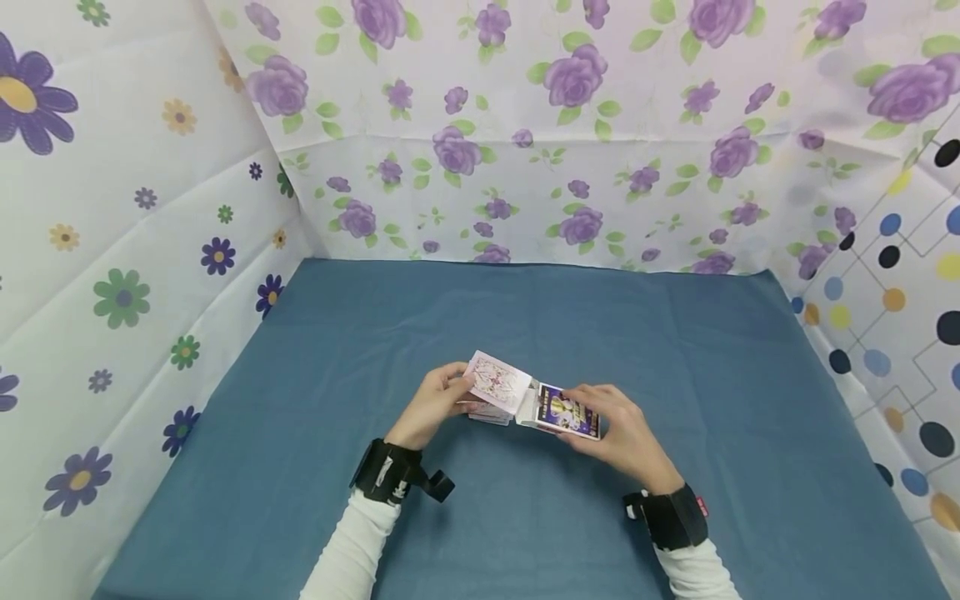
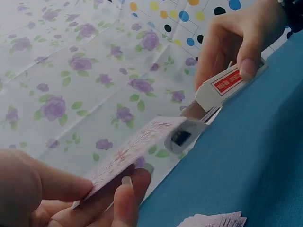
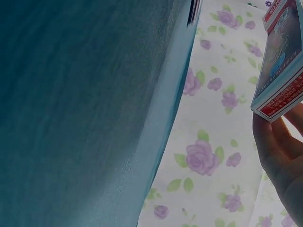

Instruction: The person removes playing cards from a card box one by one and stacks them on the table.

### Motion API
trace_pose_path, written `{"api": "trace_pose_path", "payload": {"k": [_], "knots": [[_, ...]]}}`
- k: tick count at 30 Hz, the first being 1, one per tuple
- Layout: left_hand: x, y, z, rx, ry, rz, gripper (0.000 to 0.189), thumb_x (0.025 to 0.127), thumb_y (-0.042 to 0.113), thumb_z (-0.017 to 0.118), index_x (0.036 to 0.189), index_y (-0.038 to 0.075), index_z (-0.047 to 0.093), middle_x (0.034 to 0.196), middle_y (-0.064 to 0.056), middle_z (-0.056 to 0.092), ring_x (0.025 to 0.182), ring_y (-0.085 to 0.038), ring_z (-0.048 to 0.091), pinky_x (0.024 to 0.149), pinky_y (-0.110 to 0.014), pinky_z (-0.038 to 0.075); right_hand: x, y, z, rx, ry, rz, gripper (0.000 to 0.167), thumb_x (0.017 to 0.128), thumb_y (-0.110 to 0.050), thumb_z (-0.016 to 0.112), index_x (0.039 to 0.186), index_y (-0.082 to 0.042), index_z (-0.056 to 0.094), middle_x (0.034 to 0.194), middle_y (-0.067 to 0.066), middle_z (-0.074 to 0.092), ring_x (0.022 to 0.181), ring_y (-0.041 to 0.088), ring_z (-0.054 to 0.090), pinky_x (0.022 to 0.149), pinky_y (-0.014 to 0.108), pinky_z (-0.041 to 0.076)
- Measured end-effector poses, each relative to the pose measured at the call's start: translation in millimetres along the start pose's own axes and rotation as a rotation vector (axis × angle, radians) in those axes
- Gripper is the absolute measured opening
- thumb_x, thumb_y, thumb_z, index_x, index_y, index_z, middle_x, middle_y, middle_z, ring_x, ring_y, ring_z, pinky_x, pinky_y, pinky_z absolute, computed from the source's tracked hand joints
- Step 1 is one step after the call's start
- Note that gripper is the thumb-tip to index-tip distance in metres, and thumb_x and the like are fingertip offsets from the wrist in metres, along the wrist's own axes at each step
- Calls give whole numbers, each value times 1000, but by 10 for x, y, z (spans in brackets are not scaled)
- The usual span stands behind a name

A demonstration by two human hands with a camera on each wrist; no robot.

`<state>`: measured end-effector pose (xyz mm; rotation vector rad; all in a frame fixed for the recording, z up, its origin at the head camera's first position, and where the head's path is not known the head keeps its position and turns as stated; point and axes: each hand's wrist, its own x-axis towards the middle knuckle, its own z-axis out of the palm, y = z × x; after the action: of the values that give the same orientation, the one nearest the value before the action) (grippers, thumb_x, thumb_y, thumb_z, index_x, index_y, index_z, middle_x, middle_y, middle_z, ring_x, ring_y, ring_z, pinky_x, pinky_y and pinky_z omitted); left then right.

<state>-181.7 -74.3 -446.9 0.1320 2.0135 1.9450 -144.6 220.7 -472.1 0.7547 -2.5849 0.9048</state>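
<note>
In the head view my left hand (image 1: 429, 408) pinches a pink-and-white patterned playing card (image 1: 501, 382), or a thin packet of them; I cannot tell how many. The thumb lies on top and the fingers are underneath. My right hand (image 1: 628, 435) grips a small card box (image 1: 568, 412) with a dark printed face and white sides. Its opened end points left, towards the held card, with a white flap (image 2: 187, 135) folded out in the left wrist view. Below the left hand, a loose pile of cards (image 1: 491, 414) lies on the cloth, partly hidden by the held card.
Blue cloth (image 1: 525, 517) covers the table. Behind it hangs a white sheet with purple roses (image 1: 457, 150). More patterned sheets, with daisies (image 1: 123, 296) on the left and coloured dots (image 1: 892, 300) on the right, flank the table.
</note>
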Motion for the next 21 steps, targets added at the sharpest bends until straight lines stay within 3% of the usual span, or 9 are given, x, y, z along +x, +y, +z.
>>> {"api": "trace_pose_path", "payload": {"k": [4,9,15,21], "knots": [[50,-42,-35,-7,135,-1,31,100,12,53,129,1,48,88,-5,70,80,-9,65,78,-33,53,-5,-3,2,0,4,6,54,74,-29,85,123,-18,66,119,3,67,110,21,58,81,42,49],[104,-156,-120,39,264,-16,23,97,15,59,116,2,60,74,2,67,69,-11,58,73,-34,48,-39,4,7,-8,4,17,54,74,-29,85,124,-18,66,119,4,67,109,21,58,81,43,49],[130,-277,-199,104,276,1,29,97,18,59,118,-2,63,86,-16,71,65,-11,59,66,-32,46,-56,24,24,-2,4,22,54,74,-29,84,124,-19,66,119,5,67,108,21,58,79,41,49],[233,-346,-256,179,313,1,24,97,17,60,114,2,66,90,-18,71,66,-13,58,64,-30,44,-36,37,10,11,-8,31,54,75,-31,84,124,-20,66,120,4,66,110,20,58,80,39,49]]}}
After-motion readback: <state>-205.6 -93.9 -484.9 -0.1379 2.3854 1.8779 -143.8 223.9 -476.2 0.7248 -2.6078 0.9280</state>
